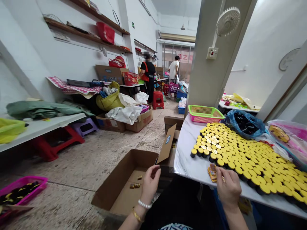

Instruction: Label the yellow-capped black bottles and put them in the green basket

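My left hand hovers over an open cardboard box, its fingers curled in. What they hold, if anything, is hidden. A few small brown-and-gold pieces lie on the box floor. At the near edge of the white marbled table, my right hand is closed, fingertips at a small pile of orange printed pieces. Just beyond it, many small black containers with yellow lids stand upright in close rows.
Behind the lidded containers are a green-and-pink basket and a blue plastic bag of black items. A pink basket sits on the floor at left. Two people stand farther back near a red stool. A pillar rises beside the table.
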Demonstrator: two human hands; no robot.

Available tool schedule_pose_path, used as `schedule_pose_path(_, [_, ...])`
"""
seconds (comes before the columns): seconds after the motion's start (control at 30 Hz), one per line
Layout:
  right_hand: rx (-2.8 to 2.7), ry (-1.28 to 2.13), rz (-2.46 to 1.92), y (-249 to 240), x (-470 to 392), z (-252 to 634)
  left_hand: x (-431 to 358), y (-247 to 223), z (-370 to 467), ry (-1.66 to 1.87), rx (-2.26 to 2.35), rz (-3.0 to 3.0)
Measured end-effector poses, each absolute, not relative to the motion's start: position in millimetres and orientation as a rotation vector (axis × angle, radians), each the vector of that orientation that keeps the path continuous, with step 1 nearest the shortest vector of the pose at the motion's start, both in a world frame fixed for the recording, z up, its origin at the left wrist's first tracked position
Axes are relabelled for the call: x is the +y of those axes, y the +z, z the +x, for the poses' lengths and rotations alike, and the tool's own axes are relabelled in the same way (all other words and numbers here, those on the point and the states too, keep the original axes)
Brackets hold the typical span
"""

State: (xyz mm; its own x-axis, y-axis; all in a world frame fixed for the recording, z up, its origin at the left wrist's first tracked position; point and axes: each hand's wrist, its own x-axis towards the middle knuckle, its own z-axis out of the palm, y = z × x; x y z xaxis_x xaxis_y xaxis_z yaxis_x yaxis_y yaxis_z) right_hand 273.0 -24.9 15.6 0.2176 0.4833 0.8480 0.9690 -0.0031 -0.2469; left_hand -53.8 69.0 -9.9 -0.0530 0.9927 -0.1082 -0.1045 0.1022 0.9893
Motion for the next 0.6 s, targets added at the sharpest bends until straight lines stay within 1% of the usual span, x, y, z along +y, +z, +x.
schedule_pose_path(0.07, [-1.519, -0.666, -1.473, 25.8, -32.0, 246.1, 51.6, 3.2, -36.1, 1.216, 1.058, 1.196])
schedule_pose_path(0.17, [-1.844, -0.502, -1.223, 30.9, -40.0, 198.9, 27.5, 18.2, -13.1, 0.933, 0.82, 1.313])
schedule_pose_path(0.27, [-1.963, -0.432, -1.091, 22.2, -43.3, 167.0, 13.3, 18.5, -2.8, 0.798, 0.721, 1.287])
schedule_pose_path(0.5, [-1.928, -0.466, -1.067, 5.2, -45.4, 161.2, 9.3, -6.8, -13.1, 0.83, 0.753, 0.978])
schedule_pose_path(0.6, [-1.948, -0.435, -1.022, 0.2, -47.3, 159.1, 9.4, -10.4, -15.8, 0.838, 0.765, 0.974])
